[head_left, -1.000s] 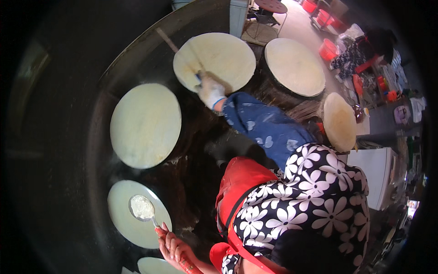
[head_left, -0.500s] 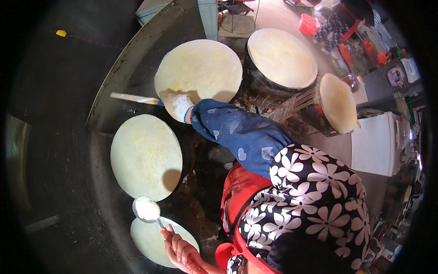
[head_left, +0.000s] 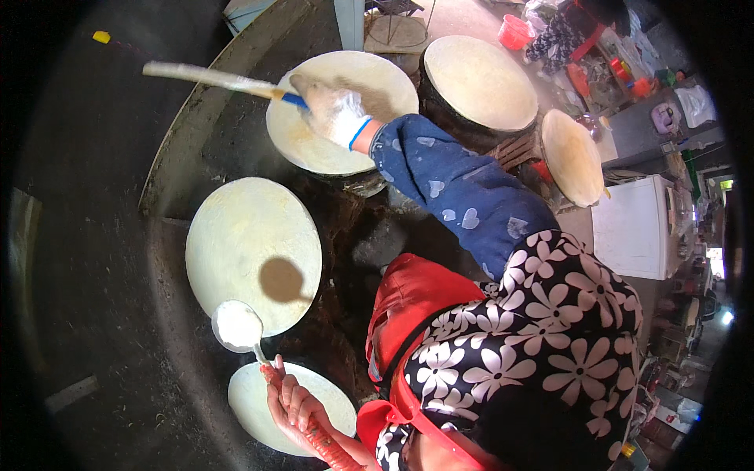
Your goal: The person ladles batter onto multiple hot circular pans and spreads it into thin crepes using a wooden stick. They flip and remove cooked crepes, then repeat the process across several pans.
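Hands [head_left: 297, 405] amid pale discs [head_left: 239, 235], red bucket [head_left: 515, 32] beyond.

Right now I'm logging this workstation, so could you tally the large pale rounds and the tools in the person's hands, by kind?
Large pale rounds: 5
Ladle, in the left hand: 1
Long flat tool with a blue grip, in the gloved right hand: 1
Total: 7
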### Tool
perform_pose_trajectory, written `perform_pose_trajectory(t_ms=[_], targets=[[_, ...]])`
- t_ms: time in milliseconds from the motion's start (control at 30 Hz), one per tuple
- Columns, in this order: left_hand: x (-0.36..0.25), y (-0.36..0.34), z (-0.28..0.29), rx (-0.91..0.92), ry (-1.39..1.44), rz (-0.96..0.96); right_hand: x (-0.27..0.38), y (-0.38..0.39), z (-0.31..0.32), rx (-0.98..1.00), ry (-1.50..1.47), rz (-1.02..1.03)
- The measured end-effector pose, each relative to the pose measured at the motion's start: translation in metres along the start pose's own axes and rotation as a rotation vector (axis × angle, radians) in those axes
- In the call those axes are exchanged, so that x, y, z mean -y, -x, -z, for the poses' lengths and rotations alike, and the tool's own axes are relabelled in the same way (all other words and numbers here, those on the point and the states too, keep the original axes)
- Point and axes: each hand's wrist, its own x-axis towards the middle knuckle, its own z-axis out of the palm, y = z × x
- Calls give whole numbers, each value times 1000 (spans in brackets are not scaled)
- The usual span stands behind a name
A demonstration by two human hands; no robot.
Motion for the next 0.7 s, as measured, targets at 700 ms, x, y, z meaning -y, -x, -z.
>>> perform_pose_trajectory(t_ms=[700], targets=[[9,-13,-9,-48,-22,77,22,26,-60,13,28,36]])
